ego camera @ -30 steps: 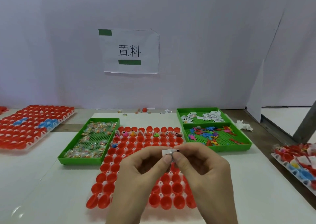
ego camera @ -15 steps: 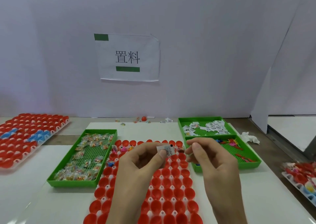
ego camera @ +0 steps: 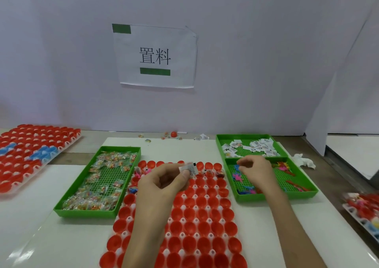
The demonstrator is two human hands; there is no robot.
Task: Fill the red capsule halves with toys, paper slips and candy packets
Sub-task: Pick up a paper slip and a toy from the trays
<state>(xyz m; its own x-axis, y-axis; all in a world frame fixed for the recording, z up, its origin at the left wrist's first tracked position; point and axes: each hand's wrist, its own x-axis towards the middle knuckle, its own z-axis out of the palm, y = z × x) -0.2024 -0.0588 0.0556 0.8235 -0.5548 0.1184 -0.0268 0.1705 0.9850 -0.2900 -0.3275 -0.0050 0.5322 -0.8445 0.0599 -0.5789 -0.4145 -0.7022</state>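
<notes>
A rack of red capsule halves (ego camera: 205,216) lies in front of me; several halves in its far rows hold toys. My left hand (ego camera: 162,181) pinches a small folded paper slip (ego camera: 189,169) above those far rows. My right hand (ego camera: 254,170) hovers with curled fingers over the green tray of coloured toys (ego camera: 303,192); whether it holds anything cannot be seen. Behind that tray sits a green tray of paper slips (ego camera: 246,138). A green tray of candy packets (ego camera: 69,198) lies left of the rack.
A filled rack of red and blue capsules (ego camera: 30,151) lies far left, another rack (ego camera: 365,208) at the right edge. A crumpled tissue (ego camera: 303,160) lies right of the trays. Loose bits and a red capsule (ego camera: 173,134) sit by the back wall.
My hands have parted: the right hand left the slip and moved right over the toy tray. The left hand keeps the slip. The view has tilted down, closer to the rack.
</notes>
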